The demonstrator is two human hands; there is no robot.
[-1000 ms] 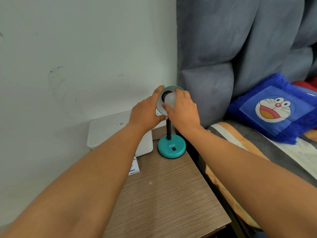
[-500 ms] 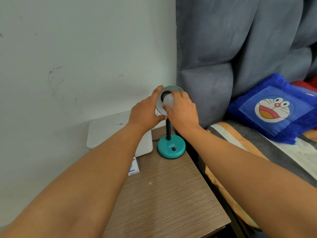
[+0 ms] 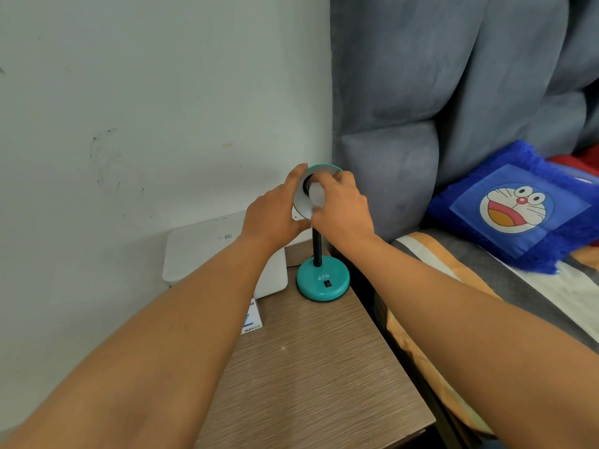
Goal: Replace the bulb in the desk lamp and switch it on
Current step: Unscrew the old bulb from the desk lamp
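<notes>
Bulb half-fitted in the teal desk lamp [image 3: 319, 254], not lit.
Right hand [image 3: 342, 210] grip clamped on the bulb [image 3: 317, 196]; left hand [image 3: 275, 215] clasps the shade [image 3: 299, 202]; switch [image 3: 328, 283] on the lamp's base untouched.

Wall [image 3: 129, 124], white box [image 3: 207, 251] crowding left

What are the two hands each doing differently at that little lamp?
The left hand curls around the rim of the lamp shade, steadying it; the right hand reaches inside the shade and grips the white bulb. The left hand's thumb lies along the shade's edge, while the right hand's fingers wrap over the bulb. Both are bare and meet at the lamp head.
</notes>
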